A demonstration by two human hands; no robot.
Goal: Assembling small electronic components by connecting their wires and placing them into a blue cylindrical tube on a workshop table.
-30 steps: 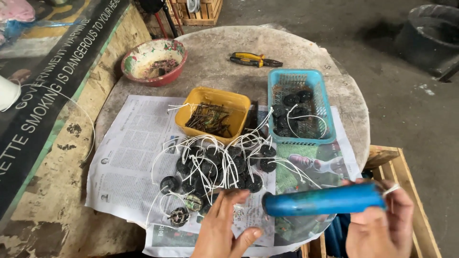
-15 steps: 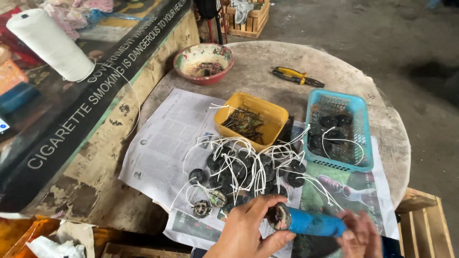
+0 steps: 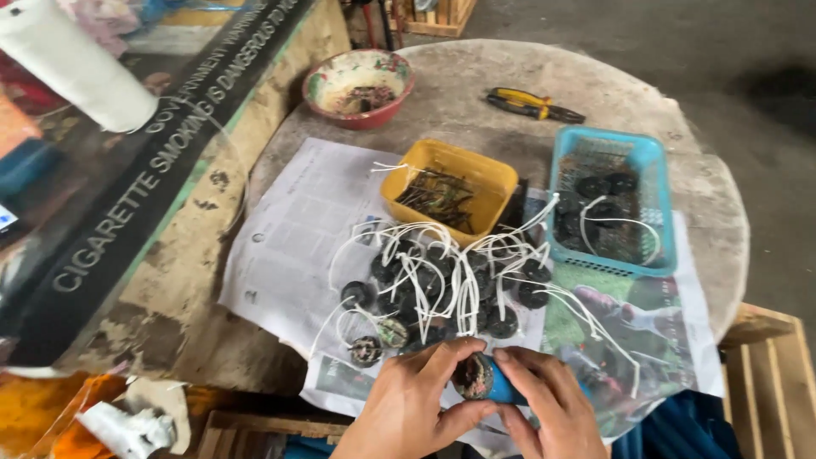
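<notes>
Blue tube (image 3: 503,389) clasped between left hand (image 3: 414,410) and right hand (image 3: 548,408), dark end up, long axis toward body; corded black pile (image 3: 442,285) just beyond fingertips.

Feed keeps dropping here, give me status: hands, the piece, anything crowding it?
Left hand and right hand both gripping blue tube, dark plug at its end. Pile of black pieces with white strings lies just ahead on newspaper.

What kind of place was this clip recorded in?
Probably a small, rough hand-assembly workshop: a round concrete table covered with newspaper, a heap of black discs with white strings, and pliers.
</notes>
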